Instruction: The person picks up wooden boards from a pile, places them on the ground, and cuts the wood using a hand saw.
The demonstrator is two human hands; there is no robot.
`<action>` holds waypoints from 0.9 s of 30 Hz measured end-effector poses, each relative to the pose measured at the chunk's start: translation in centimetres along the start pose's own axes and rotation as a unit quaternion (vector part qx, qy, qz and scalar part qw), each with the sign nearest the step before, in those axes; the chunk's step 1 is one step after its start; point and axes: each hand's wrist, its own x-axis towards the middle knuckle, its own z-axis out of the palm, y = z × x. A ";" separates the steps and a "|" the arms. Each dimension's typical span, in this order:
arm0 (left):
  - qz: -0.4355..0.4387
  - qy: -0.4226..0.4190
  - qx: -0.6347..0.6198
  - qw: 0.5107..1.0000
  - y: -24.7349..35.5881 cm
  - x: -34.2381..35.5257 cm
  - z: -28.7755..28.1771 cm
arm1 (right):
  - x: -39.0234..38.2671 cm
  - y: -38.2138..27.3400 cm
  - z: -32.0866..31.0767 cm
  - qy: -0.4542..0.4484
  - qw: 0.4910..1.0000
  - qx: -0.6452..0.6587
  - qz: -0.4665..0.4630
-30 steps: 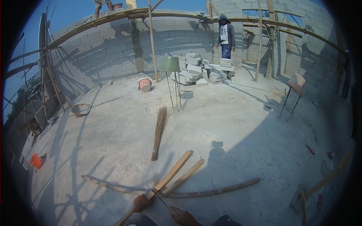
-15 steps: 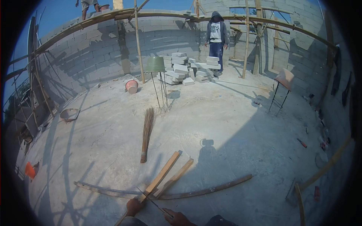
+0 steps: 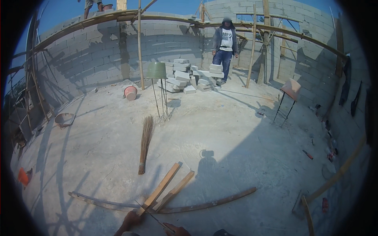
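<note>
My left hand (image 3: pixel 130 220) grips a light wooden batten (image 3: pixel 160 185) at the lower middle, its fingers wrapped round it. My right hand (image 3: pixel 177 229) is closed on the handle of a long thin-bladed saw (image 3: pixel 155 218), whose blade crosses the batten beside my left hand. A second short piece of wood (image 3: pixel 177 188) lies to the right of the batten, and both rest across a long dark plank (image 3: pixel 220 200) on the concrete floor. The lower parts of my hands run out of view at the bottom edge.
A twig broom (image 3: pixel 145 145), green bucket on rods (image 3: pixel 156 70), pink buckets (image 3: pixel 130 93) (image 3: pixel 290 89), shallow pan (image 3: pixel 64 120) and orange container (image 3: pixel 24 177) surround me. A co-worker (image 3: pixel 225 51) stands by stacked blocks (image 3: pixel 181 76); another's legs (image 3: pixel 89 8) show atop scaffolding (image 3: pixel 78 26) along the block wall.
The whole scene has slid leftward in the view as my head turns. My hands remain on the batten and saw, now lower and farther left in the picture. The standing co-worker has shifted stance slightly.
</note>
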 end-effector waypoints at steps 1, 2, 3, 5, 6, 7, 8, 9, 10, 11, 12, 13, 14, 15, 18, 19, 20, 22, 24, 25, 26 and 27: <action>0.012 0.005 -0.019 1.000 -0.5 0.2 0.1 | 0.2 0.9 0.4 0.004 1.000 -0.007 0.000; 0.021 0.007 -0.036 0.999 -0.9 0.0 0.3 | 0.2 1.4 0.8 0.004 1.000 -0.012 0.000; 0.023 0.007 -0.040 0.999 -1.0 0.2 0.5 | 0.4 1.9 1.2 0.001 1.000 -0.013 0.007; 0.049 0.038 -0.018 0.998 -1.4 0.3 0.7 | 0.1 1.6 1.0 -0.005 1.000 -0.014 0.018; 0.048 0.036 -0.019 0.998 -1.5 0.2 0.7 | 0.1 -0.3 0.2 -0.018 0.999 0.007 0.043; 0.030 0.030 -0.007 0.999 -1.5 0.1 0.6 | 0.0 -1.3 -0.2 -0.031 0.997 0.029 0.068; 0.016 0.026 0.006 1.000 -1.0 0.3 0.3 | 0.1 -1.0 -0.2 -0.029 0.997 0.028 0.069; 0.019 0.024 0.007 1.000 -0.5 0.1 0.2 | 0.2 -0.3 0.1 -0.019 0.999 0.013 0.046; 0.027 0.045 0.012 0.999 -0.1 -0.3 0.3 | 0.3 0.6 0.4 -0.009 1.000 -0.002 0.023; 0.034 0.067 0.017 0.997 0.3 -0.6 0.1 | 0.6 1.8 0.8 -0.007 1.000 -0.001 0.022; 0.035 0.068 0.019 0.997 0.2 -0.6 0.1 | 0.6 2.8 1.3 -0.001 1.000 -0.025 -0.004; 0.038 0.071 0.018 0.997 0.2 -0.6 0.2 | 0.7 3.8 1.7 0.004 0.998 -0.049 -0.030; 0.042 0.073 0.017 0.996 0.1 -0.6 0.2 | 0.6 3.2 1.5 0.005 0.998 -0.047 -0.030; 0.042 0.073 0.019 0.996 -0.1 -0.6 0.3 | 0.5 2.4 1.0 0.002 0.999 -0.023 -0.027; 0.014 0.058 0.015 0.998 0.7 -0.7 0.2 | 0.3 2.5 0.9 0.005 0.999 -0.007 -0.032; 0.013 0.062 0.019 0.998 1.1 -0.9 0.3 | 0.3 2.7 0.8 0.008 0.999 -0.018 -0.041; 0.010 0.068 0.024 0.997 1.3 -1.1 0.1 | 0.3 2.5 0.8 0.010 0.999 -0.017 -0.041; 0.022 0.073 0.015 0.997 0.4 -0.9 0.4 | 0.2 2.0 0.6 -0.005 1.000 -0.026 -0.005; 0.040 0.073 0.007 0.997 0.9 -1.0 0.4 | -0.1 1.6 0.5 0.001 1.000 -0.014 0.000; 0.035 0.073 0.014 0.997 1.1 -1.0 0.3 | -0.2 1.4 0.4 0.002 1.000 -0.002 0.004; 0.025 0.076 0.022 0.997 1.3 -1.3 0.1 | -0.2 1.1 0.3 0.002 1.000 0.000 0.006; 0.025 0.074 0.023 0.997 0.9 -1.2 0.4 | -0.2 0.8 0.2 0.003 1.000 0.006 -0.010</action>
